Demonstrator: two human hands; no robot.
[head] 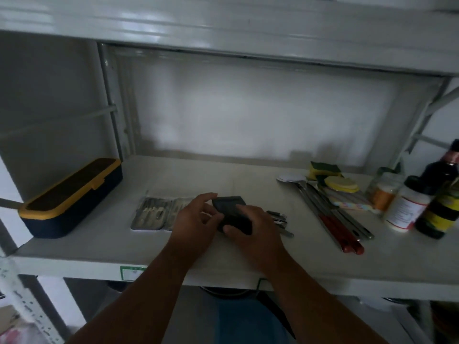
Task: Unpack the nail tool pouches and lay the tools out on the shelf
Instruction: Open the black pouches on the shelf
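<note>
Gripping a dark pouch (231, 214) over the shelf (124, 247), left hand (196, 224) and right hand (255, 232), contents hidden.

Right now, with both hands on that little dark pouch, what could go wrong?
The small metal tools lie loose beside the right hand; a careless wrist could sweep them toward the shelf edge. The dark pouch may spill its contents at once if tipped. The left hand could nudge the opened tool case.
</note>
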